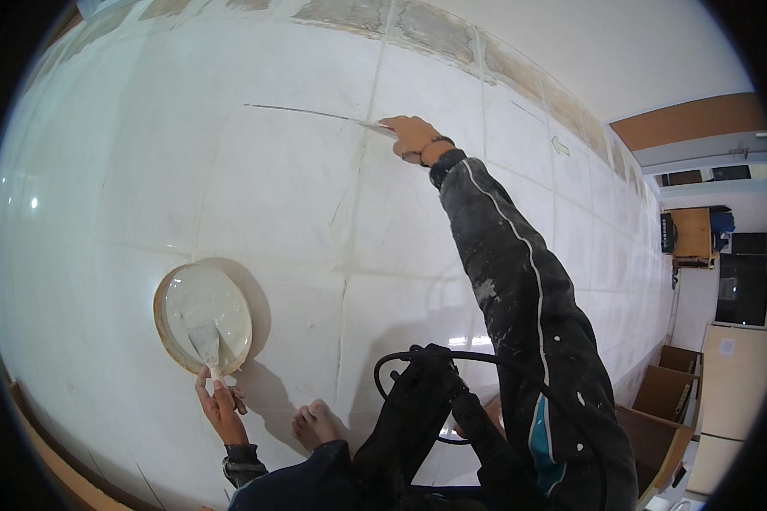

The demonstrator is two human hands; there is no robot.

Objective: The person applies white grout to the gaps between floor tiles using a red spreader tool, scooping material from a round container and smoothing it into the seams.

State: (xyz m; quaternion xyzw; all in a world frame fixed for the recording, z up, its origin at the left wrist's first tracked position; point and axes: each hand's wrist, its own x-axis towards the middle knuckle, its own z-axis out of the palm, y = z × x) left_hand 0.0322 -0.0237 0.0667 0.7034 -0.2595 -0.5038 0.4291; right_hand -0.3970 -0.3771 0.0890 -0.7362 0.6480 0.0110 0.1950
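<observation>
My right hand (418, 140) is stretched out over white floor tiles (290, 187), closed on a flat metal tool (373, 127), partly hidden by the fingers, beside a grout line. A thin dark line (298, 111) runs leftward from it; I cannot tell whether it is a mark or an edge. My left hand (226, 409) is closed on the handle of a putty knife (203, 341), whose blade is over a round shallow pan (170, 289) holding pale paste.
A bare foot (314, 424) is beside my left hand. A black strap with a cord (418, 400) hangs below me. Patchy discoloured tiles (426, 30) line the top. Wooden drawers (665, 383), a cabinet (724, 375) and a wooden box (690, 234) are at the right.
</observation>
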